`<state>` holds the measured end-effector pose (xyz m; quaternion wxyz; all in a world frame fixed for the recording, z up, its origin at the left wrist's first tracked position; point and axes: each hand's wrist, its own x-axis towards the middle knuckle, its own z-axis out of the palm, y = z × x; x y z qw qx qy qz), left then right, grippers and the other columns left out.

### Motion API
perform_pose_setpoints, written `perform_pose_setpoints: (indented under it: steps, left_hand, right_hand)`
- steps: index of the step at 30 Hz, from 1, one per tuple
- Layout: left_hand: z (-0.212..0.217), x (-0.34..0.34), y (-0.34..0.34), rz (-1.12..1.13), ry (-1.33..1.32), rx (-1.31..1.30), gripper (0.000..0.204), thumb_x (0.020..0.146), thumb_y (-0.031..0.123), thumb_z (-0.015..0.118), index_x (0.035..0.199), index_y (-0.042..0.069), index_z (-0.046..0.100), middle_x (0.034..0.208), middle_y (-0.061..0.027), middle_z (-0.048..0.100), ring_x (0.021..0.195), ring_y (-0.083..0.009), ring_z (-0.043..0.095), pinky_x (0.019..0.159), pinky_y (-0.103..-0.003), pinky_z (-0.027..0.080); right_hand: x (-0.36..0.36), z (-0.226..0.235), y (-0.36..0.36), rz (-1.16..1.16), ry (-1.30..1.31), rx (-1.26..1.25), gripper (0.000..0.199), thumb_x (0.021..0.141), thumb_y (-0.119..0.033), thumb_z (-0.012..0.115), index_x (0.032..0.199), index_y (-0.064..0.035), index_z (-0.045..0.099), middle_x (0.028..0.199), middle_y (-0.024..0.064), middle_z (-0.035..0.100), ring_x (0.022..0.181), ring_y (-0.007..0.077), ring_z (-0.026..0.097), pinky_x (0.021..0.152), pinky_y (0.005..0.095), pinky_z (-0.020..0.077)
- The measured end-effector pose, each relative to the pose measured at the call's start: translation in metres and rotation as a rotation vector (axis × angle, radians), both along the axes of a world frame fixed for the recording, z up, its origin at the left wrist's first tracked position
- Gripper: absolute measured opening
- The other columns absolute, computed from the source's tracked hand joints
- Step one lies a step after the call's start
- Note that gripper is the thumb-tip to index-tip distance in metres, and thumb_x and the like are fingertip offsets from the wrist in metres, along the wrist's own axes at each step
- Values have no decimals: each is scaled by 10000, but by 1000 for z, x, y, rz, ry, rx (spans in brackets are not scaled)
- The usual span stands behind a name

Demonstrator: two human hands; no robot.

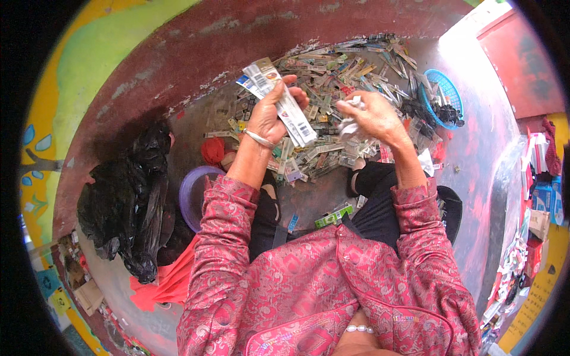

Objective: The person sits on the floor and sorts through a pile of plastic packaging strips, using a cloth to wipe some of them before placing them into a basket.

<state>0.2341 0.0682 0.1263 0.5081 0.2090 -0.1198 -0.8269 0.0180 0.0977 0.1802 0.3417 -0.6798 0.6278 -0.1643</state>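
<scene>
Packets (pixel 293 116), flat, in left grip (pixel 268 117)

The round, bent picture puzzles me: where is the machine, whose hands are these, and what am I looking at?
There is no machine arm here. A person works with two bare hands and wears a wide-lens camera on the head; it looks down, so straight edges bend near the rim. The picture isn't mirrored: its left is the person's left.

The left hand holds a bundle of long, flat packets, mostly white. The right hand grips something white and crumpled; I can't tell exactly what.

Beyond the hands, a big heap of flat, narrow packaging covers part of the floor. A blue basket stands to its right. On the left are black plastic and a purple basin.
</scene>
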Motion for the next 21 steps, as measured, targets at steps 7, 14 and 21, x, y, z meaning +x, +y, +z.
perform_pose_setpoints:
  steps: [7, 14, 21]
  left_hand:
    - [9, -24, 13, -84, -181, -52, 318, 846, 247, 560, 1061, 21, 495, 680, -27, 585, 796, -180, 584, 766, -326, 474]
    - [17, -15, 16, -209, -110, -178, 491, 775, 182, 628, 1178, -8, 423, 965, -104, 593, 933, -221, 562, 848, -370, 456]
    - [23, -12, 18, -275, 129, -231, 622, 742, 100, 586, 1279, -28, 299, 1236, -216, 434, 1196, -330, 382, 988, -446, 335]
  right_hand:
    - [50, 3, 15, 254, 77, 62, 594, 648, -568, 611, 875, -19, 597, 818, 195, 621, 829, 343, 600, 705, 424, 460]
    - [41, -11, 12, 251, -288, 193, 278, 716, -252, 607, 852, -10, 597, 737, 78, 595, 701, 160, 548, 638, 304, 436]
    - [36, -2, 13, 236, -524, 379, 190, 744, -169, 570, 837, -7, 607, 744, 0, 581, 681, 75, 508, 627, 232, 402]
